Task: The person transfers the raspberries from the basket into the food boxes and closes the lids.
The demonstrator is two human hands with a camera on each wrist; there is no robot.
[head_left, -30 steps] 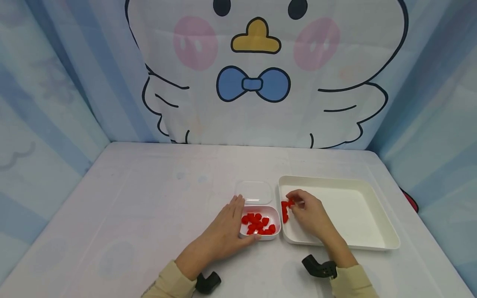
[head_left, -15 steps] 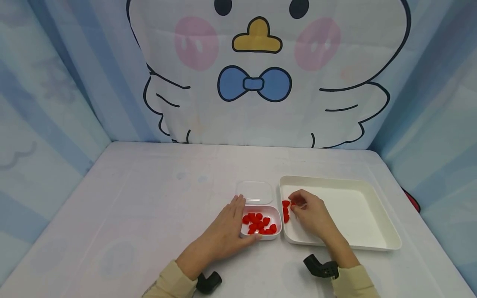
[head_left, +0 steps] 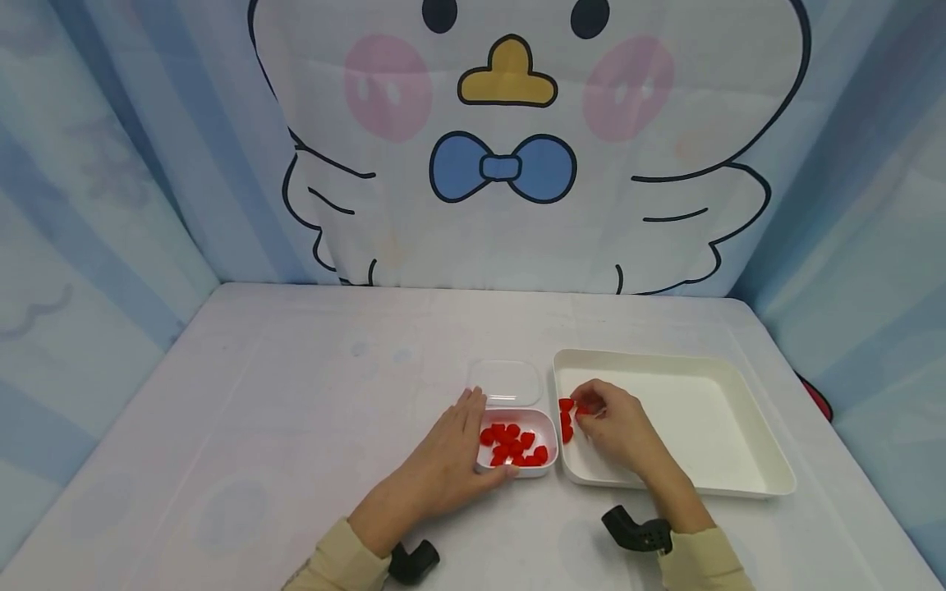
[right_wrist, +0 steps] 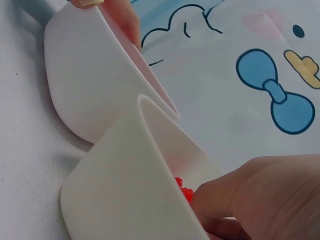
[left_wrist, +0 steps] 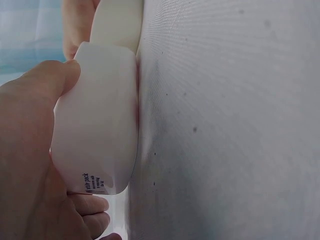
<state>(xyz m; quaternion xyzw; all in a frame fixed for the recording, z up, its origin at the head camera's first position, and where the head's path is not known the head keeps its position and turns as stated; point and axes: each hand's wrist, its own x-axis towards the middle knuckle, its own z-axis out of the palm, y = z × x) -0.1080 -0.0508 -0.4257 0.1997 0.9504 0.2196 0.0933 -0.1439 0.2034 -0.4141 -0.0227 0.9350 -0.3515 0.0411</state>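
My left hand [head_left: 447, 455] holds a small white box [head_left: 550, 423] with a pinkish inside, its thumb [left_wrist: 70, 75] over the near rim and its fingers along the left side. Several small red pieces [head_left: 513, 447] lie in the box. Over the left end of a white tray [head_left: 687, 410], my right hand [head_left: 617, 423] has its thumb and forefinger together on one small red piece [head_left: 582, 410]. Beside it, a short column of red pieces [head_left: 566, 419] lines the tray's left wall. In the right wrist view, bumpy red bits [right_wrist: 185, 190] show behind the tray's wall; the fingertips are hidden.
Behind the box lies a clear plastic lid [head_left: 506, 382]. Box and tray stand close together on the white-covered table [head_left: 296, 394]. A cartoon-printed curtain [head_left: 502, 230] closes off the back, with blue curtains at both sides.
The right hand has drawn a red piece slightly right and nearer, away from the column along the tray wall. The left hand and the box stay in place.
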